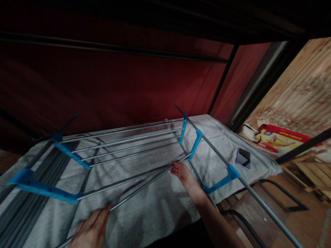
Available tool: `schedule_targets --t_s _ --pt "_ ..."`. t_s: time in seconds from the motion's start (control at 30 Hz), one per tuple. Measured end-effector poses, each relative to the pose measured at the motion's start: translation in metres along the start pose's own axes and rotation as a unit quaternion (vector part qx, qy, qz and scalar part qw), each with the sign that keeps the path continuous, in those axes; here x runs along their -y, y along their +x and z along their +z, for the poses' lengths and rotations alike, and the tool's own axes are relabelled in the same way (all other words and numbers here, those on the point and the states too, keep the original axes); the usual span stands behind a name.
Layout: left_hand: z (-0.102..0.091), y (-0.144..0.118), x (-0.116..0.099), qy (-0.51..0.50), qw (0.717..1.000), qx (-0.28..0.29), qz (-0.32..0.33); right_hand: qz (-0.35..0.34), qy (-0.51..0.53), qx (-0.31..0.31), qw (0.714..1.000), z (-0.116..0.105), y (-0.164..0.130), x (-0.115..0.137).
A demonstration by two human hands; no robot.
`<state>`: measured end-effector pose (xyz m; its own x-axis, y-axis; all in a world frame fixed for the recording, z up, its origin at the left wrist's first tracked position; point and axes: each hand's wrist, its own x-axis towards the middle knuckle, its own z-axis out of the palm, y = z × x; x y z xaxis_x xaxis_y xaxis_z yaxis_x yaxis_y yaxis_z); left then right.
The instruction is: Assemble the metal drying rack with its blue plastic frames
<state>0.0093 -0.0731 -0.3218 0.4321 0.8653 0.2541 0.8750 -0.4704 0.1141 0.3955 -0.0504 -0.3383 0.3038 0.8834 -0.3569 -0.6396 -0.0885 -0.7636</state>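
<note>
A partly built rack of grey metal tubes with blue plastic brackets [49, 189] lies on a light cloth. My left hand [91, 225], at the bottom, is closed around a thin metal tube [137, 194]. The tube slants up to my right hand [178, 171], whose fingers pinch its far end. That end is close to a rail [124, 180] fitted at the left bracket; whether they touch, I cannot tell. Several cross rails [129, 138] span the farther brackets. Another blue bracket [223, 181] sits on the right-hand post [219, 155].
Several loose grey tubes [38, 193] lie at the left on the cloth [152, 210]. A phone [243, 158] rests on the right. Beyond the cloth are a red and yellow box [281, 139], a wooden stool [312, 175] and a black metal frame. A red sheet [129, 89] hangs behind.
</note>
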Motion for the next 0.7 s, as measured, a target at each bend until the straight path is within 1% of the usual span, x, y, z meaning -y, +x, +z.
schedule_targets --t_s 0.2,0.3,0.33,0.4,0.47,0.57,0.63,0.67,0.7 --pt "-0.006 0.021 -0.008 0.013 0.998 -0.024 0.05 0.009 0.011 0.021 1.0 0.0 -0.002 0.006" --pt "-0.008 0.036 -0.015 0.024 0.997 -0.028 0.066 -0.001 -0.016 0.033 0.999 -0.006 -0.004 0.005" --pt "-0.008 0.041 -0.018 0.027 0.997 -0.028 0.069 -0.012 -0.038 0.025 0.999 -0.009 -0.005 0.004" --pt "-0.008 0.052 -0.026 0.033 0.996 -0.026 0.073 -0.055 -0.101 -0.026 0.993 -0.018 -0.006 0.003" --pt "-0.007 0.062 -0.034 0.035 0.996 -0.026 0.082 -0.128 -0.165 -0.104 0.972 -0.03 -0.006 0.005" --pt "-0.004 0.075 -0.048 0.04 0.995 -0.026 0.09 -0.247 -0.248 -0.212 0.912 -0.048 -0.003 0.015" --pt "-0.003 0.084 -0.056 0.043 0.994 -0.029 0.094 -0.298 -0.297 -0.248 0.873 -0.059 0.001 0.024" --pt "-0.002 0.088 -0.06 0.043 0.994 -0.034 0.099 -0.311 -0.314 -0.249 0.862 -0.063 0.005 0.028" --pt "0.0 0.092 -0.063 0.041 0.993 -0.042 0.107 -0.318 -0.326 -0.242 0.857 -0.066 0.008 0.032"
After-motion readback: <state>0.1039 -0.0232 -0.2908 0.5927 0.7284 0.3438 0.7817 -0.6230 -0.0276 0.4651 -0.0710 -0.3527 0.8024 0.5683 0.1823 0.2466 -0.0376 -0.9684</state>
